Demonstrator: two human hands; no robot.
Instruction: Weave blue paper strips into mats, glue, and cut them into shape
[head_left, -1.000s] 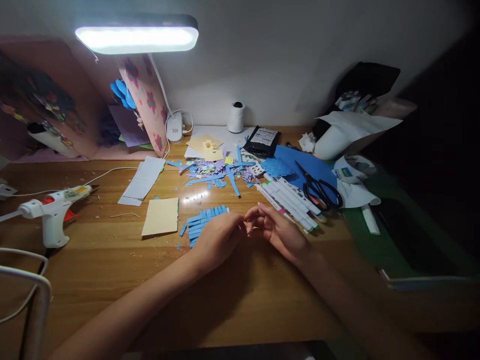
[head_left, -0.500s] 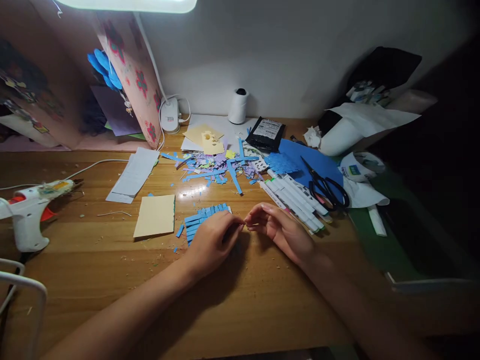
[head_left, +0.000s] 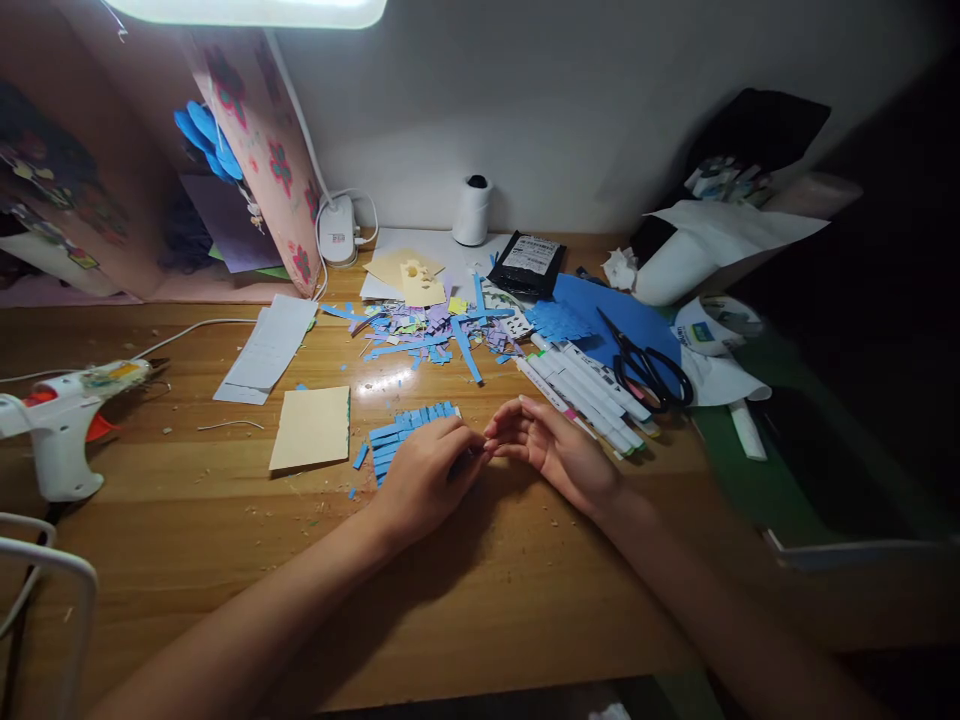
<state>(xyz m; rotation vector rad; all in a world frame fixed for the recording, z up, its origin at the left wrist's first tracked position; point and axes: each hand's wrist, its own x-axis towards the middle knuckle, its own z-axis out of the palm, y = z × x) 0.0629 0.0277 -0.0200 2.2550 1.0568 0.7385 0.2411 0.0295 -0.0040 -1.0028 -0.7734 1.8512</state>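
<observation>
My left hand [head_left: 433,468] is closed, its fingers curled over the right edge of a piece covered in overlapping blue paper strips [head_left: 401,433]. Its fingertips meet those of my right hand [head_left: 551,445], which is cupped with the thumb and fingers drawn together. Whatever lies between the fingertips is too small or too hidden to make out. A loose blue paper scrap [head_left: 361,456] lies left of the strip-covered piece. Further left rests a cream square card [head_left: 310,430] with a greenish right edge.
Paper scraps [head_left: 420,330] heap behind my hands. Several white markers [head_left: 589,395], black-handled scissors [head_left: 646,365] and blue paper [head_left: 581,300] lie right. A hot glue gun [head_left: 64,430] stands at far left; white paper sheets [head_left: 268,348] and a thread cone [head_left: 471,215] are farther back.
The view has shifted slightly. My hands stay together at nearly the same spot, with the right hand's fingers turned a little more upward.
</observation>
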